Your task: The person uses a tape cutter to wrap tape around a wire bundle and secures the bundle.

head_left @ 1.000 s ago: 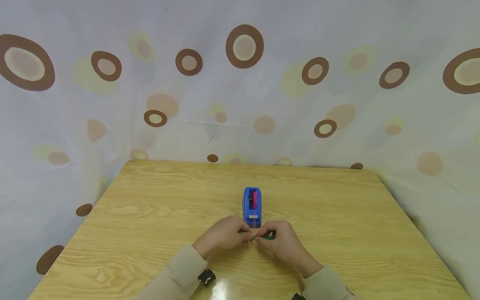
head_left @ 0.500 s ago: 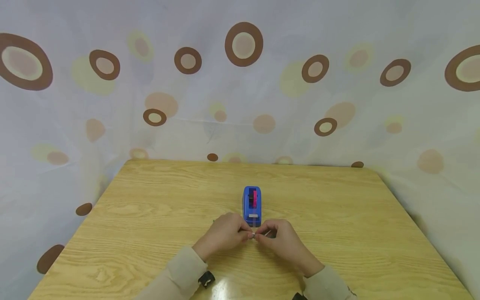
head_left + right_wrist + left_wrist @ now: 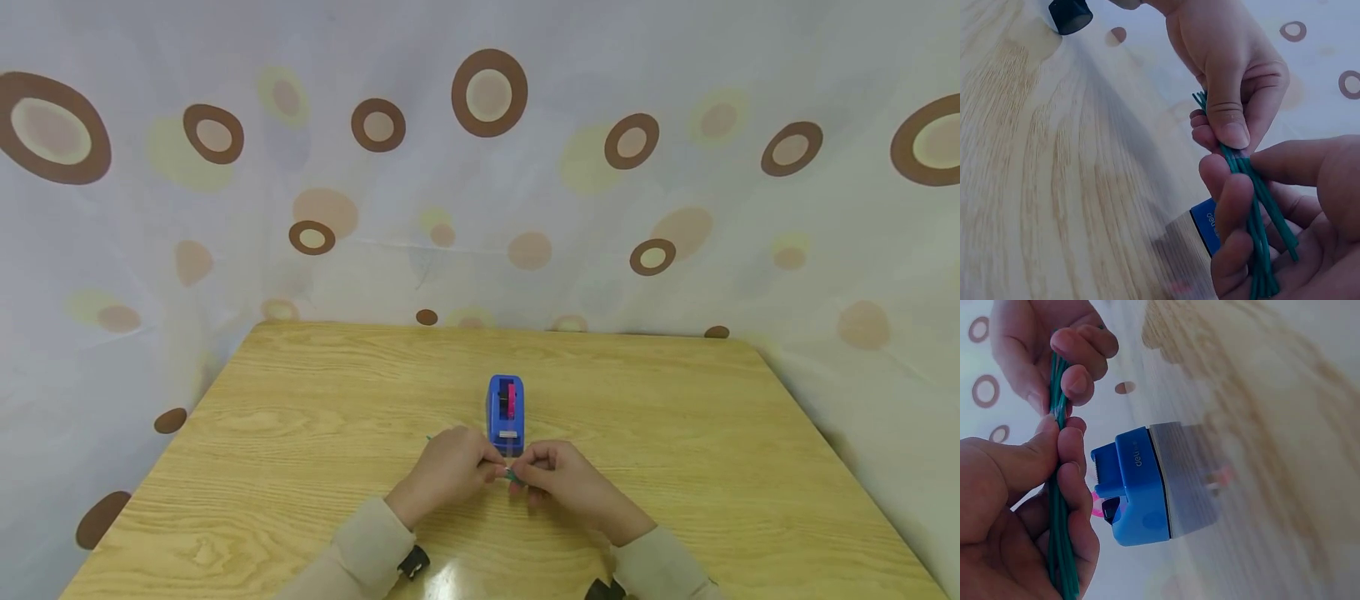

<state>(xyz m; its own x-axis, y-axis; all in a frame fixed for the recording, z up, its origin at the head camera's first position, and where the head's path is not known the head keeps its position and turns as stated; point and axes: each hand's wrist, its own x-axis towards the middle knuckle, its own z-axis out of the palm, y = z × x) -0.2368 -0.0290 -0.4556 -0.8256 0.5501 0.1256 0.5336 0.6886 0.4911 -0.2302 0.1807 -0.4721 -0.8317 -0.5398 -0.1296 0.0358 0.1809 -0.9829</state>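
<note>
Both hands hold a bundle of thin green wires, with a shiny clear band of tape round its middle. My left hand grips one half, thumb pressed beside the band; the wire ends poke out past its fingers in the right wrist view. My right hand pinches the bundle just beyond, its thumb at the tape and its fingers curled along the loose ends. Right behind the hands stands a blue tape dispenser with a pink-cored roll; a strip of tape hangs toward the hands.
The wooden table spreads out around the hands. A pale curtain with brown rings stands behind it and along the sides. Black wrist straps sit at the sleeves.
My right fingers have shifted round the bundle, and green now shows between the hands rather than under the right palm. A green wire tip has appeared left of my left hand.
</note>
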